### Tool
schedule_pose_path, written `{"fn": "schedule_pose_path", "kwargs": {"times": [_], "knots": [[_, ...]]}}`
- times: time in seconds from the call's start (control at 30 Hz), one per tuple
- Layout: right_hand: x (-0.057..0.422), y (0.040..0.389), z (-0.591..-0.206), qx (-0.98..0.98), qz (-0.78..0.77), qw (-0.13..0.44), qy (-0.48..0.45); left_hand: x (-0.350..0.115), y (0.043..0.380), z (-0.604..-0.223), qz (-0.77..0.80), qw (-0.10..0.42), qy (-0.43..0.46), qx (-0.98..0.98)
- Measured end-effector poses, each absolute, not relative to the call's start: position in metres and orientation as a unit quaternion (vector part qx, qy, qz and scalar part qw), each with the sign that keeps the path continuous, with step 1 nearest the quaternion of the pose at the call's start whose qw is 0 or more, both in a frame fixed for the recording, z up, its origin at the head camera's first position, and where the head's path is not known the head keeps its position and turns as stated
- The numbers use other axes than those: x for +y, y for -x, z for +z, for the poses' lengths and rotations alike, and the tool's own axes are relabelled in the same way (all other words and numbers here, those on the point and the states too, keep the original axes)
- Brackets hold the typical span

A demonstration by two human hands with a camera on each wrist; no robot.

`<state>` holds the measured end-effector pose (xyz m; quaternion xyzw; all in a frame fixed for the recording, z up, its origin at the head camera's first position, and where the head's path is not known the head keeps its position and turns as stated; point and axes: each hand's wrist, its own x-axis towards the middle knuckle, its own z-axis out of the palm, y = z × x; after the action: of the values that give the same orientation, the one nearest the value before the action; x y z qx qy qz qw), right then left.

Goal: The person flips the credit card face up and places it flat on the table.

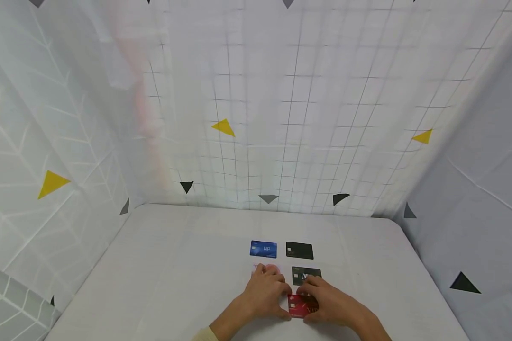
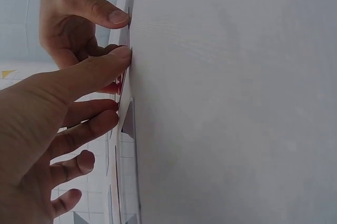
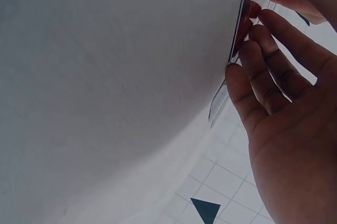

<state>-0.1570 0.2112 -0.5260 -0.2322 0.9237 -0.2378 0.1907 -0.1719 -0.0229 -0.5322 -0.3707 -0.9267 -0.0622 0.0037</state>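
A red bank card point(image 1: 296, 309) with a chip lies on the white table at the front, between my two hands. My left hand point(image 1: 264, 292) holds its left end, the thumb at the near corner and a finger at the far corner. From the other side, my right hand point(image 1: 336, 302) grips the right end between thumb and fingers, hiding part of the card. Under the left fingers lies a pink card point(image 1: 273, 269), partly covered. A dark green card point(image 1: 300, 273) with VIP lettering sits just beyond the right fingers.
Farther back on the white table point(image 1: 187, 265) lie a blue VIP card point(image 1: 263, 249) and a black card point(image 1: 299, 250), side by side. White curtains point(image 1: 264, 156) with grid lines and coloured triangles hang behind the table, with more cloth at both sides.
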Motion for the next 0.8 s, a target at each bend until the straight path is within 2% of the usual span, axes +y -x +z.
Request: {"fn": "schedule_pose_path", "kwargs": {"times": [0.3, 0.57, 0.8], "knots": [[0.199, 0.158, -0.526, 0.93, -0.232, 0.15, 0.241, -0.041, 0.177, -0.531, -0.101, -0.002, 0.349, -0.931], [0.172, 0.159, -0.522, 0.939, -0.206, 0.139, 0.239, -0.066, 0.184, -0.528, -0.114, -0.02, 0.341, -0.933], [0.147, 0.158, -0.518, 0.945, -0.146, 0.118, 0.269, -0.099, 0.182, -0.53, -0.12, -0.014, 0.331, -0.936]]}}
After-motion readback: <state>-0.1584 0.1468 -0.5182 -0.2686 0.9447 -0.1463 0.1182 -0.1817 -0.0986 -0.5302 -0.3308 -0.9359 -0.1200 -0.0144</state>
